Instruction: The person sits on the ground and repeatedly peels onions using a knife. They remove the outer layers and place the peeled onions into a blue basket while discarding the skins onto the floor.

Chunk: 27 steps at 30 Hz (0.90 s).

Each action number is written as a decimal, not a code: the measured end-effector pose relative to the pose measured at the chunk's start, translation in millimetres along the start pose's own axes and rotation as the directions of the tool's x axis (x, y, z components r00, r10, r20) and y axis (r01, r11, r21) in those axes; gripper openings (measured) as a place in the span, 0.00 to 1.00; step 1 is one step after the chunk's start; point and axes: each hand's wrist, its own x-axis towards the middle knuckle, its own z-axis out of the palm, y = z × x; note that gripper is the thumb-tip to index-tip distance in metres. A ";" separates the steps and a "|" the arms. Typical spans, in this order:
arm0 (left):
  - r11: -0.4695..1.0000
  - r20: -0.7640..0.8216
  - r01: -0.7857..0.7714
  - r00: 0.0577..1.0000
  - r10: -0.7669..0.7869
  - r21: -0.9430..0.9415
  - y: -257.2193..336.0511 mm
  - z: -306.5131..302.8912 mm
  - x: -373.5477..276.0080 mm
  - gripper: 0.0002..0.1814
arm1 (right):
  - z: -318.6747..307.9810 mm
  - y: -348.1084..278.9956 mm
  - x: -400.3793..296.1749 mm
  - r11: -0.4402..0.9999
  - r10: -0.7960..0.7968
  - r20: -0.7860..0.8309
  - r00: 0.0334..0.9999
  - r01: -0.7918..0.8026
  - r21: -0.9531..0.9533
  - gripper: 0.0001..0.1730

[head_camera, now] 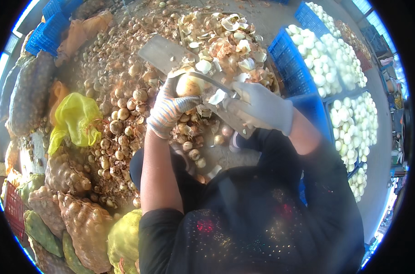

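Observation:
An onion (188,85) with much of its pale flesh showing rests in my left hand (170,109), which wears a striped knit glove. My right hand (262,104), in a whitish glove, grips a knife (212,81) whose curved blade lies against the onion's upper right side. The knife's handle is mostly hidden by my fingers. Below both hands a flat board (163,53) runs slantwise, its middle covered by the onion and peelings. A white scrap of onion layer (217,97) is beside my right fingers.
Peelings heap in a container (276,80) beyond my hands. Unpeeled onions (123,113) cover the floor to the left, with a yellow mesh bag (75,118) and filled sacks (84,229). Blue crates (291,61) of peeled onions (348,126) stand at the right.

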 end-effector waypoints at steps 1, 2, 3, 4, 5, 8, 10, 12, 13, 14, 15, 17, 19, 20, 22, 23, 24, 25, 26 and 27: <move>1.000 -0.010 0.018 1.000 -0.018 0.010 0.1 -0.5 -0.9 0.38 | 1.6 5.5 4.7 1.000 -0.020 -0.002 1.000 0.020 0.000 0.18; 0.999 -0.019 0.037 0.999 -0.037 0.019 0.0 -0.7 -1.9 0.39 | 3.7 11.4 8.5 0.999 -0.039 -0.004 0.999 0.039 -0.001 0.19; 0.998 -0.029 0.052 0.998 -0.051 0.030 1.2 -2.2 -1.9 0.39 | 4.4 10.1 12.7 0.998 -0.061 -0.006 0.998 0.061 -0.003 0.19; 0.999 -0.011 0.036 0.999 -0.037 -0.036 -0.2 -3.5 -2.4 0.40 | 3.4 5.5 12.6 1.000 0.005 0.019 1.000 -0.005 -0.004 0.19; 0.995 0.007 0.022 1.000 -0.022 -0.101 -4.1 -4.8 -3.2 0.41 | 0.7 -2.8 10.0 0.997 0.071 0.044 0.997 -0.071 -0.006 0.20; 0.987 0.008 -0.005 1.000 0.006 -0.163 -12.9 -9.4 -5.0 0.43 | -6.6 -21.3 0.9 0.954 0.273 0.167 0.947 -0.289 0.083 0.17; 0.986 0.018 -0.029 0.999 0.033 -0.166 -15.4 -9.1 -2.6 0.45 | -3.7 -13.2 -16.6 0.881 0.354 0.215 0.910 -0.402 0.251 0.15; 0.969 -0.040 -0.017 0.999 0.008 -0.247 -5.7 -3.0 -4.5 0.45 | -3.8 -1.2 -35.5 0.897 0.395 0.249 0.884 -0.430 0.105 0.15; 0.960 -0.067 -0.017 0.998 -0.002 -0.281 1.1 -0.3 -5.1 0.45 | -4.4 5.2 -41.7 0.901 0.411 0.261 0.874 -0.433 0.032 0.15; 0.944 -0.053 -0.049 0.998 0.034 -0.325 -3.3 -1.6 -3.8 0.44 | -1.1 17.7 -45.4 0.896 0.433 0.175 0.884 -0.443 0.020 0.16; 0.925 -0.022 -0.035 0.999 0.028 -0.378 -6.7 -0.8 -0.9 0.42 | 5.3 27.3 -42.7 0.952 0.291 0.060 0.955 -0.295 0.086 0.15; 0.915 0.002 0.007 1.000 -0.007 -0.403 -13.9 -4.4 -0.4 0.42 | 13.9 27.1 -28.8 0.999 0.040 -0.127 0.991 -0.037 0.033 0.16; 0.885 0.045 0.009 0.999 0.014 -0.466 -13.2 1.3 -0.6 0.39 | 21.1 19.9 -14.4 0.926 -0.292 -0.266 0.918 0.203 -0.318 0.16; 0.879 0.061 0.012 0.998 0.019 -0.477 -10.7 1.0 2.9 0.39 | 21.5 15.3 -9.1 0.904 -0.318 -0.274 0.907 0.203 -0.377 0.15; 0.854 0.038 0.017 0.999 0.003 -0.519 -9.0 5.9 1.0 0.39 | 25.1 15.2 -4.6 0.816 -0.367 -0.265 0.891 0.172 -0.551 0.13; 0.841 0.010 0.015 1.000 -0.012 -0.541 -7.3 10.8 0.8 0.39 | 26.0 18.8 -0.1 0.739 -0.397 -0.260 0.880 0.139 -0.659 0.13; 0.825 -0.012 0.019 0.999 -0.031 -0.566 -6.7 14.9 1.1 0.39 | 26.4 22.4 1.8 0.648 -0.421 -0.251 0.872 0.095 -0.756 0.13; 0.824 -0.005 0.030 0.999 -0.039 -0.567 -8.6 14.9 1.4 0.39 | 26.5 24.4 2.4 0.569 -0.436 -0.252 0.864 0.047 -0.821 0.13; 0.823 0.002 0.040 0.999 -0.048 -0.567 -10.8 14.2 1.7 0.39 | 26.6 26.2 2.9 0.483 -0.451 -0.251 0.857 -0.002 -0.876 0.14; 0.823 0.009 0.049 0.999 -0.053 -0.566 -12.7 13.6 2.4 0.39 | 26.4 28.2 3.7 0.390 -0.469 -0.247 0.848 -0.052 -0.919 0.14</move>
